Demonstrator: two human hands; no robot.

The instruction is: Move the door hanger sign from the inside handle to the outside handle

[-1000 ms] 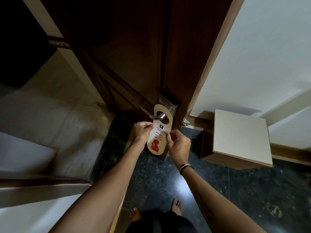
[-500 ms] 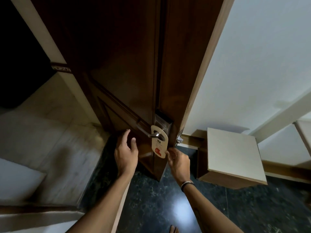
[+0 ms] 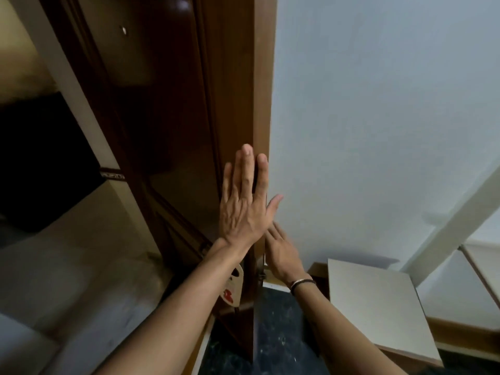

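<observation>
The dark wooden door (image 3: 173, 125) stands ajar, its edge toward me. My left hand (image 3: 244, 204) lies flat and open against the door face near that edge, fingers pointing up. My right hand (image 3: 281, 253) is open too, on the other side of the door edge, just below the left. The cream door hanger sign (image 3: 234, 289) with red print hangs low on the door face, mostly hidden behind my left forearm. The handle that carries it is covered by the arm. A bit of metal latch (image 3: 261, 272) shows at the door edge.
A white wall (image 3: 378, 117) fills the right side. A low cream-topped cabinet (image 3: 378, 304) stands against it at the lower right. The floor (image 3: 281, 342) is dark stone. Pale tiled walls and a dark opening (image 3: 40, 158) lie to the left.
Both hands let go of the sign. My left hand rose and pressed flat on the door near its edge; my right hand opened beside the edge. The view tilted upward.
</observation>
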